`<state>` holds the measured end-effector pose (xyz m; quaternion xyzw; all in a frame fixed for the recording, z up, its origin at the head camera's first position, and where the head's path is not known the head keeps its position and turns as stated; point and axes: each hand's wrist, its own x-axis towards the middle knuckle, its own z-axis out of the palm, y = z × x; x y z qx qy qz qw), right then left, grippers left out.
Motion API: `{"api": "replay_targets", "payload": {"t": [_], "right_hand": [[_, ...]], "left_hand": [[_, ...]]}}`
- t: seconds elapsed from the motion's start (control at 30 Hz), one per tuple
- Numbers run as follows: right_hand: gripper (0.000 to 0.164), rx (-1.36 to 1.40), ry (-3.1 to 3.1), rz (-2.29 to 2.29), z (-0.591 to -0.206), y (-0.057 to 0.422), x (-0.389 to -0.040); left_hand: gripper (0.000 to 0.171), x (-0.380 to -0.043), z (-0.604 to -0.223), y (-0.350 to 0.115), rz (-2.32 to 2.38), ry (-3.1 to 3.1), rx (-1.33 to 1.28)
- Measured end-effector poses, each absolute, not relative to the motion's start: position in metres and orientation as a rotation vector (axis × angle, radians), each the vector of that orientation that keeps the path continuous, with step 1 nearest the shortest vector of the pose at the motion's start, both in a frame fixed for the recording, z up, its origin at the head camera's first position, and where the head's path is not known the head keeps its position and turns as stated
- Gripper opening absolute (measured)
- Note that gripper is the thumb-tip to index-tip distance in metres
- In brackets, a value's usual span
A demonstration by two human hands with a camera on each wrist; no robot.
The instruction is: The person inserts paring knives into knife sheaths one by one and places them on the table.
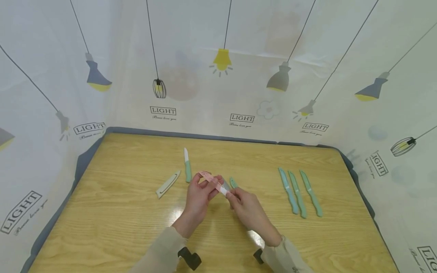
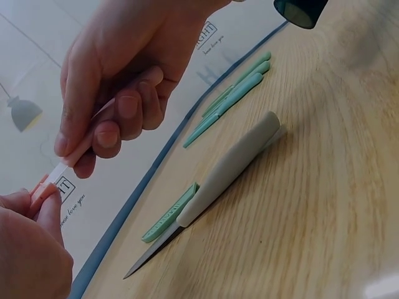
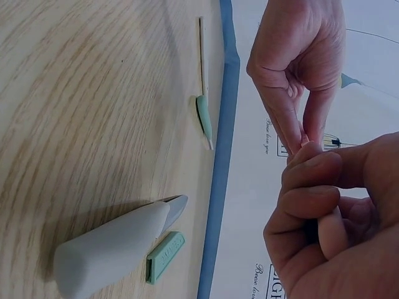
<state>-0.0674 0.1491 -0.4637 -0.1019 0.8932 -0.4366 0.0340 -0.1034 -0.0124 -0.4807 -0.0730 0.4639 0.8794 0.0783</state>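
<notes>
While the left hand (image 1: 199, 195) pinches the pink sheath (image 1: 206, 175), the right (image 1: 248, 207) grips the pink knife (image 1: 223, 190) by its handle, above the table (image 1: 119, 212). We judge their shared line decisive: sheath away and leftward, handle nearer and rightward, white blade bare between. The right hand is nearer the handle. Below, we note a grey knife (image 2: 227, 174) beside a green sheath (image 2: 169, 213) on flat wood grain. Lamp-printed cloth (image 1: 205, 22) encloses the table's far edge and sides.
</notes>
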Motion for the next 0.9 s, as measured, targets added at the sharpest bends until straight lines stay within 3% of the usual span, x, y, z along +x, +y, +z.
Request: {"api": "replay_targets", "payload": {"t": [0.63, 0.9], "right_hand": [[0.033, -0.274, 2.766, -1.279, -0.4651, 0.1448, -0.0743], [0.025, -0.408, 3.078, -0.874, -0.4669, 0.1527, -0.0765]], "left_hand": [[0.046, -0.1036, -0.4879, -0.0044, 2.611, 1.373, -0.253], [0.046, -0.1101, -0.4896, -0.0023, 2.571, 1.448, -0.309]]}}
